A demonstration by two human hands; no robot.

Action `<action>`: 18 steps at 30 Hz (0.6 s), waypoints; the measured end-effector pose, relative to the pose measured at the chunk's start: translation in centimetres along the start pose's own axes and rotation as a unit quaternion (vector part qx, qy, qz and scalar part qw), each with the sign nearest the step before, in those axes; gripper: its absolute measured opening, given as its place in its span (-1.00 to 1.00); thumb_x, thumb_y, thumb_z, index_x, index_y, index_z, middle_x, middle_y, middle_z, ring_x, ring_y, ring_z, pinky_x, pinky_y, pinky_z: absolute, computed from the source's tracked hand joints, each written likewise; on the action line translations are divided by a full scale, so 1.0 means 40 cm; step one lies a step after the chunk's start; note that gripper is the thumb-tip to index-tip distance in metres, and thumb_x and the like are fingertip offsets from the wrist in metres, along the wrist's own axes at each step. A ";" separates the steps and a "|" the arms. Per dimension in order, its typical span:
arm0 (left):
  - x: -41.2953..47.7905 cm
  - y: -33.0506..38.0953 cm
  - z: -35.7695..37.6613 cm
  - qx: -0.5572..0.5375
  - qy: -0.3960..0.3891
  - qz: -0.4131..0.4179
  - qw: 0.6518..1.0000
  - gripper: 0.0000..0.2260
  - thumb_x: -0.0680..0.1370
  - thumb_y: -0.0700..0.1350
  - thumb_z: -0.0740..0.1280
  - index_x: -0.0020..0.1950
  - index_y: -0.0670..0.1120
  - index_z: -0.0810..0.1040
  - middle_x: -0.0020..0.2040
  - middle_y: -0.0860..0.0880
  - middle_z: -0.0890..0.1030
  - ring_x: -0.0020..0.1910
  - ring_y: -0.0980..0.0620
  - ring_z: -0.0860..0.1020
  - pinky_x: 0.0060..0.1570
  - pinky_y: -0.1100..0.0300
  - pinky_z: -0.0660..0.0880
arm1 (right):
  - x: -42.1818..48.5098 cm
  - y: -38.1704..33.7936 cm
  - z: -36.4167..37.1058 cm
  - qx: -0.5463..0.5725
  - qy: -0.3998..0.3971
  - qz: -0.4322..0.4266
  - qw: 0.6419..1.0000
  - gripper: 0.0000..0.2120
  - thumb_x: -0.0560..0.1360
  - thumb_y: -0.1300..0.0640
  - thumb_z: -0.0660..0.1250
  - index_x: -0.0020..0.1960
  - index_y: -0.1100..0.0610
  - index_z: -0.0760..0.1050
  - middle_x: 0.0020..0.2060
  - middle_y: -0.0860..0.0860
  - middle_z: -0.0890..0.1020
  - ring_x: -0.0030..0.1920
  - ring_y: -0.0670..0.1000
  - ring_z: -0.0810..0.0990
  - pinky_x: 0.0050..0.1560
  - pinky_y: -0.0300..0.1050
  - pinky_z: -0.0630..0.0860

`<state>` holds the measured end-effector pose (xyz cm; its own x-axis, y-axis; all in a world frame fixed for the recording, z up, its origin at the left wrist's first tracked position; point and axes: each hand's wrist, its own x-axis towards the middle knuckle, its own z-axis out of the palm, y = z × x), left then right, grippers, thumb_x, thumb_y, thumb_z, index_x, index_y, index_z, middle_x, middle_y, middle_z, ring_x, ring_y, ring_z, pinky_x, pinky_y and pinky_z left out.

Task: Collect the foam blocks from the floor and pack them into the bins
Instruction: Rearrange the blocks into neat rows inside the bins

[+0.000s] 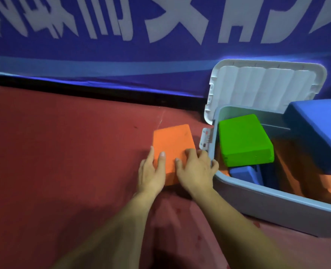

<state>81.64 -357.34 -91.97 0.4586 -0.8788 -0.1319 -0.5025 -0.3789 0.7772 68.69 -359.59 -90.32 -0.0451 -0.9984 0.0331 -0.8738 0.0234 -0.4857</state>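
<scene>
An orange foam block (172, 141) lies flat on the red floor just left of a grey bin (261, 199). My left hand (151, 171) holds its near left side, thumb on top and fingers down the edge. My right hand (195, 169) lies on its near right corner, fingers curled over the top and side. Inside the bin a green block (244, 140) lies tilted on top, with a small blue block (246, 173) and orange blocks (304, 175) under it. A large blue block (322, 129) leans over the bin's far right rim.
The bin's white lid (261, 84) stands open against a blue banner wall (122, 51) behind it. A white latch (206, 137) sticks out from the bin's left end, close to the orange block. Red floor (54, 162) stretches left.
</scene>
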 end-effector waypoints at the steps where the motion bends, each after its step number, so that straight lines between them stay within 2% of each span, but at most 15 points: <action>1: 0.003 -0.023 -0.002 0.007 -0.005 -0.008 1.000 -0.44 0.63 0.30 0.07 0.62 0.19 0.17 0.52 -0.14 0.37 0.50 -0.15 0.32 0.44 0.03 0.25 | -0.005 -0.001 0.017 -0.031 -0.010 -0.004 0.999 -0.52 0.58 -0.25 0.20 0.39 -0.02 0.42 0.31 0.12 0.47 0.38 0.15 0.43 0.49 0.23 -0.05; 5: 0.012 -0.097 -0.002 0.018 -0.036 -0.018 0.999 -0.49 0.66 0.25 0.07 0.61 0.17 0.21 0.48 -0.08 0.37 0.48 -0.10 0.35 0.42 0.06 0.26 | -0.019 -0.009 0.074 -0.107 -0.027 -0.033 0.993 -0.50 0.58 -0.23 0.19 0.40 0.02 0.38 0.22 0.14 0.51 0.29 0.18 0.51 0.44 0.27 -0.41; 6: 0.011 -0.112 0.000 0.016 -0.044 -0.022 0.999 -0.50 0.67 0.24 0.07 0.61 0.17 0.22 0.47 -0.06 0.35 0.47 -0.09 0.36 0.42 0.06 0.25 | -0.023 -0.010 0.093 -0.105 -0.036 -0.046 0.993 -0.50 0.58 -0.21 0.20 0.42 0.05 0.37 0.22 0.17 0.50 0.29 0.21 0.49 0.48 0.26 -0.37; 8: 0.016 -0.140 0.002 0.019 -0.057 -0.041 0.997 -0.49 0.67 0.24 0.07 0.61 0.17 0.20 0.46 -0.03 0.31 0.44 -0.10 0.39 0.42 0.06 0.25 | -0.037 -0.009 0.143 -0.076 -0.089 -0.042 0.992 -0.45 0.61 -0.16 0.21 0.50 0.09 0.28 0.28 0.23 0.43 0.33 0.26 0.42 0.55 0.18 0.01; 10: 0.024 -0.164 0.003 0.027 -0.078 -0.064 0.994 -0.47 0.66 0.26 0.06 0.62 0.19 0.15 0.46 -0.03 0.26 0.42 -0.13 0.42 0.41 0.06 0.25 | -0.053 -0.007 0.191 -0.010 -0.161 -0.003 0.987 -0.42 0.63 -0.11 0.23 0.57 0.04 0.18 0.33 0.21 0.31 0.34 0.28 0.41 0.45 0.10 0.27; 13: 0.037 -0.202 0.014 0.054 -0.138 -0.096 0.984 -0.48 0.65 0.30 0.04 0.62 0.27 0.08 0.51 -0.04 0.17 0.44 -0.16 0.39 0.45 0.08 0.21 | -0.057 0.007 0.234 0.071 -0.220 0.042 0.972 -0.47 0.64 -0.03 0.27 0.57 -0.01 0.23 0.34 0.17 0.25 0.35 0.28 0.44 0.39 0.01 0.36; 15: 0.046 -0.234 0.022 0.077 -0.183 -0.104 0.975 -0.48 0.65 0.32 -0.01 0.61 0.30 0.07 0.57 -0.03 0.13 0.50 -0.15 0.32 0.50 0.05 0.17 | -0.049 0.030 0.261 0.064 -0.251 0.049 0.965 -0.53 0.63 -0.04 0.28 0.51 0.00 0.35 0.33 0.18 0.31 0.32 0.25 0.49 0.38 -0.04 0.37; 18: 0.059 -0.263 0.028 0.127 -0.209 -0.106 0.964 -0.34 0.56 0.44 -0.16 0.63 0.25 0.08 0.66 0.04 0.05 0.62 -0.06 0.07 0.58 -0.08 0.01 | -0.041 0.063 0.280 0.030 -0.291 0.054 0.955 -0.60 0.62 -0.13 0.25 0.39 0.00 0.50 0.28 0.20 0.46 0.33 0.21 0.48 0.38 -0.05 0.38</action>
<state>87.18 -355.77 -101.15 0.2620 -0.7941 -0.5485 -0.6178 -0.5746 0.5368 72.00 -358.45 -101.37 0.1587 -0.8501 -0.5021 -0.8496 0.1416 -0.5081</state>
